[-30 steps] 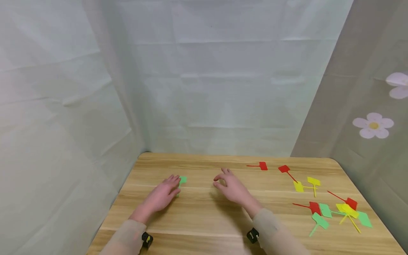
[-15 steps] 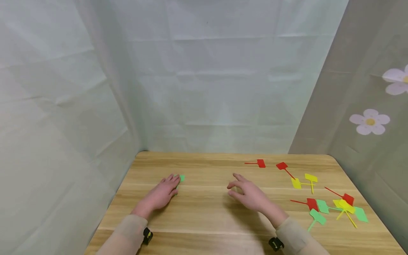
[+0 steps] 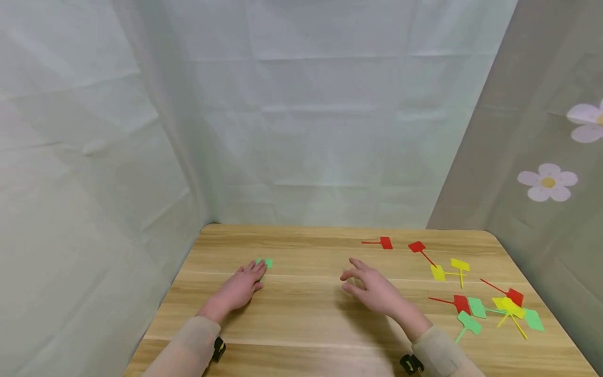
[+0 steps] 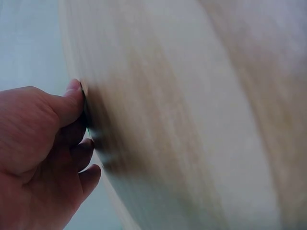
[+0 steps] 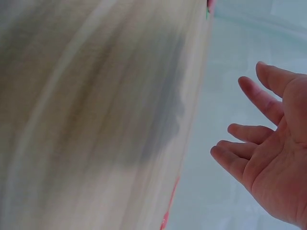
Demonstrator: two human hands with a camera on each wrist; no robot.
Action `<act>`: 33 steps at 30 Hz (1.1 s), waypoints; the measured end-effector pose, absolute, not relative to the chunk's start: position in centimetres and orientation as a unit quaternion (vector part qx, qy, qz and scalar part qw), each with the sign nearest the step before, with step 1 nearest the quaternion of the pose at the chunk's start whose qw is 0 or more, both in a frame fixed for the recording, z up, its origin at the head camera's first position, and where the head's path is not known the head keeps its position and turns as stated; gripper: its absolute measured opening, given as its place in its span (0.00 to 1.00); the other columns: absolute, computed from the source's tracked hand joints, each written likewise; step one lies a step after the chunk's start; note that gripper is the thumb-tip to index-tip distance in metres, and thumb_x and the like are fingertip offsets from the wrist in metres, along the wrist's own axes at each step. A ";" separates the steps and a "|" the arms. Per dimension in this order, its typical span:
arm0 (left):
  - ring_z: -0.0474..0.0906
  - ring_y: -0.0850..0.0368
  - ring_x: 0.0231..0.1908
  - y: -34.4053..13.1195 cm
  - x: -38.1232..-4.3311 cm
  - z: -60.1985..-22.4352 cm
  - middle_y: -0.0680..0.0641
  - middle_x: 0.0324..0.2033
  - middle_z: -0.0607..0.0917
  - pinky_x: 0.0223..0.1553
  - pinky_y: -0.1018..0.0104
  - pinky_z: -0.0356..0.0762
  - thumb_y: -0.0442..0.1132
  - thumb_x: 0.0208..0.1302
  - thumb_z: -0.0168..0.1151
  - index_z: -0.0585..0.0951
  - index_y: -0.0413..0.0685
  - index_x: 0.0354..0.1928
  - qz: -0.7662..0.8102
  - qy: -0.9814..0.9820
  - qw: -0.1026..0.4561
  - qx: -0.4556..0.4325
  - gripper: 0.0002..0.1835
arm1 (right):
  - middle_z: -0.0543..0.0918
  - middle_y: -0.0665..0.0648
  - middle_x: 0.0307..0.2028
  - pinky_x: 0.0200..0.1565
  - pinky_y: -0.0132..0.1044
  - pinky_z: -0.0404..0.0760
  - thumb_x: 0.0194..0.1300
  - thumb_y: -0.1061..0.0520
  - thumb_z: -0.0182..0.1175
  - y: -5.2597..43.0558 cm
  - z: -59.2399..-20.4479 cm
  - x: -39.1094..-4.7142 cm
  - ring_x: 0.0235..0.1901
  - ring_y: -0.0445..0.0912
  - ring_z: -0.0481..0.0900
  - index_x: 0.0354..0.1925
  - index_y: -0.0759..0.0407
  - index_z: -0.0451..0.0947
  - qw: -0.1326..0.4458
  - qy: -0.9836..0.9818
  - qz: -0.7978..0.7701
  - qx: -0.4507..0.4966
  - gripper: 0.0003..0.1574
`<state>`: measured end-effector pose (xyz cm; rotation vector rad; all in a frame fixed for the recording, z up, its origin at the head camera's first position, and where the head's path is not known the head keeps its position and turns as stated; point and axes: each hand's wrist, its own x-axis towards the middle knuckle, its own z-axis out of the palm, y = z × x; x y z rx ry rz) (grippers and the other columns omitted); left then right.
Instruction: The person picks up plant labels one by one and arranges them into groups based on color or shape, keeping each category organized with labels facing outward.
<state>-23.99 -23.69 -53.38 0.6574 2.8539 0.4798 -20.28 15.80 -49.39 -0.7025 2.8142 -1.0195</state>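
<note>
In the head view my left hand [image 3: 237,290] lies low over the left part of the wooden table [image 3: 301,319], its fingertips on a green T-shaped plant label [image 3: 269,263]. Most of the label's stem is hidden under the fingers. The left wrist view has the thumb and fingertips of this hand [image 4: 36,139] right at the tabletop. My right hand [image 3: 379,293] hovers above the middle of the table with its fingers spread and loosely bent, holding nothing. Its palm and separate fingers show in the right wrist view, where the hand [image 5: 280,148] is apart from the table.
Two red labels [image 3: 386,243] lie at the back right, beside two yellow ones [image 3: 459,264]. Nearer the right edge is a loose cluster of red, green [image 3: 469,323] and yellow labels [image 3: 512,308], some overlapping. Pale cloth walls [image 3: 301,131] stand behind and beside the table.
My right hand has moved to the right, away from the left hand. The left hand has settled onto the green label, covering its stem. The other labels lie as before.
</note>
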 end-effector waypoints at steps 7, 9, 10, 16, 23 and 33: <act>0.55 0.30 0.80 -23.7 -24.1 -53.6 0.32 0.80 0.62 0.76 0.32 0.57 0.34 0.81 0.57 0.66 0.30 0.78 0.175 0.956 0.087 0.218 0.30 | 0.66 0.72 0.77 0.73 0.66 0.67 0.79 0.51 0.65 16.8 -50.4 -19.8 0.77 0.68 0.63 0.54 0.57 0.87 0.046 0.915 -0.336 -0.219 0.14; 0.55 0.30 0.80 -23.7 -24.1 -53.6 0.32 0.80 0.62 0.76 0.32 0.57 0.34 0.81 0.58 0.66 0.30 0.78 0.178 0.956 0.086 0.216 0.30 | 0.67 0.72 0.77 0.73 0.66 0.68 0.79 0.52 0.65 17.3 -50.6 -19.7 0.77 0.68 0.64 0.54 0.57 0.87 0.046 0.916 -0.336 -0.214 0.13; 0.54 0.30 0.80 -23.7 -24.1 -53.6 0.32 0.80 0.62 0.76 0.32 0.57 0.35 0.81 0.58 0.66 0.30 0.79 0.179 0.956 0.087 0.215 0.30 | 0.68 0.72 0.76 0.72 0.66 0.68 0.79 0.52 0.65 17.6 -50.7 -19.7 0.76 0.68 0.65 0.54 0.57 0.87 0.045 0.917 -0.336 -0.210 0.13; 0.54 0.31 0.80 -23.9 -24.0 -53.6 0.33 0.80 0.63 0.77 0.33 0.57 0.35 0.81 0.59 0.66 0.31 0.78 0.183 0.957 0.094 0.206 0.30 | 0.71 0.72 0.74 0.70 0.66 0.70 0.79 0.53 0.65 20.1 -51.0 -19.1 0.74 0.68 0.69 0.54 0.56 0.88 0.039 0.922 -0.337 -0.188 0.12; 0.55 0.30 0.79 -24.0 -24.0 -53.5 0.32 0.79 0.63 0.76 0.33 0.58 0.34 0.80 0.59 0.68 0.30 0.77 0.188 0.956 0.094 0.207 0.29 | 0.76 0.72 0.70 0.66 0.67 0.75 0.77 0.53 0.67 24.2 -50.9 -18.2 0.68 0.69 0.76 0.55 0.55 0.87 0.017 0.929 -0.329 -0.168 0.12; 0.55 0.31 0.80 -23.9 -24.1 -53.4 0.32 0.80 0.62 0.76 0.33 0.58 0.34 0.81 0.58 0.67 0.30 0.78 0.189 0.955 0.094 0.210 0.30 | 0.79 0.76 0.65 0.54 0.59 0.87 0.75 0.57 0.68 30.2 -50.8 -15.9 0.56 0.67 0.86 0.54 0.58 0.87 -0.024 0.936 -0.327 -0.125 0.12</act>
